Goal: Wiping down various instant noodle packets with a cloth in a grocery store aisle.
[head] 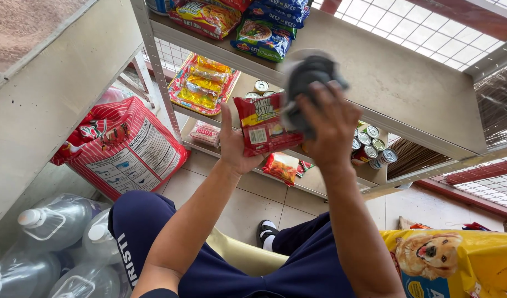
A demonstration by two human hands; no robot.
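My left hand (235,144) holds a red instant-noodle packet (263,129) upright in front of the metal shelf rack (342,55). My right hand (328,128) presses a dark grey cloth (307,77) against the packet's right side and top. The cloth is blurred. Both forearms reach up from my lap, where I sit in dark blue shorts.
The rack holds noodle packets (264,36) on top, yellow packets (201,83) and tins (371,146) lower down. A red sack (124,146) leans at the left, clear water jugs (55,221) stand below it, and a yellow dog-food bag (457,262) lies at the lower right.
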